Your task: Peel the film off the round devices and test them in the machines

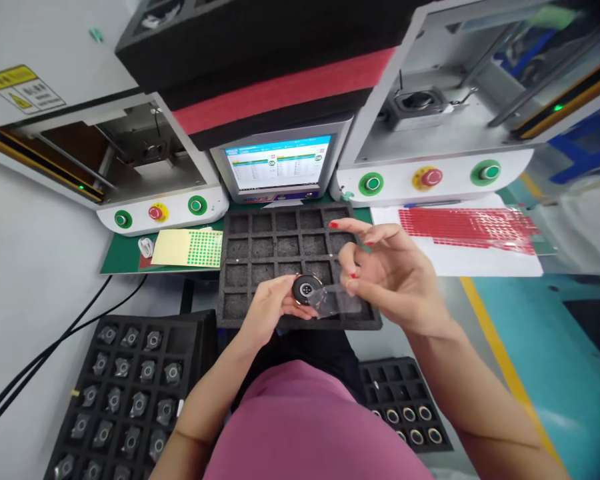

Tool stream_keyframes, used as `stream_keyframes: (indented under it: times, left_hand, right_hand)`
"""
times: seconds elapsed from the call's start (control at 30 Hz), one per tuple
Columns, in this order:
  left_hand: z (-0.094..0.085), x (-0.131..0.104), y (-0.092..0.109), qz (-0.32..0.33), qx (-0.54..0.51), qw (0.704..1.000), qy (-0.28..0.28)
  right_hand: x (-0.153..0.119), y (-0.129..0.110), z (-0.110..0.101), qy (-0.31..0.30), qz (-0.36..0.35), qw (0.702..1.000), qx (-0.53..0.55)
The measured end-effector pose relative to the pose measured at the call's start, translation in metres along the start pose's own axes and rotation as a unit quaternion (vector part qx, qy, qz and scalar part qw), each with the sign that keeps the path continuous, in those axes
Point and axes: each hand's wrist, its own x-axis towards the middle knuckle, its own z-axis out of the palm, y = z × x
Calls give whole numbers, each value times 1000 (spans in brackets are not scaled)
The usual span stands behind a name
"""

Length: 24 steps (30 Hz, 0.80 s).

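Note:
A round black watch body (306, 288) with a sensor on its face is held by its edge in my left hand (275, 301), fingers closed around it. My right hand (395, 277) pinches a clear plastic film (341, 300) between thumb and a finger, the other fingers raised. The film stretches from the watch body toward my right fingertips; whether it still sticks to the watch I cannot tell. Below both hands lies a dark foam tray (261, 247) with square compartments.
A monitor (280, 167) stands between two machines with green buttons (373, 183) and red stop buttons (431, 177). Sheets of green dots (204, 248) and red stickers (465, 227) lie at the sides. Foam trays hold wrapped pieces (139, 404) at lower left and rings (417, 437) at lower right.

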Motion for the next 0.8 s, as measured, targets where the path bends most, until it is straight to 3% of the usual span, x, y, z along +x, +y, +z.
stream_keyframes:
  times: [0.27, 0.8]
  left_hand:
    - [-1, -14, 1, 43, -64, 997, -10]
    - [-6, -15, -9, 76, -55, 996, -7]
  right_hand:
    - [5, 29, 22, 28, 1, 999, -15]
    - [3, 32, 35, 29, -9, 998, -48]
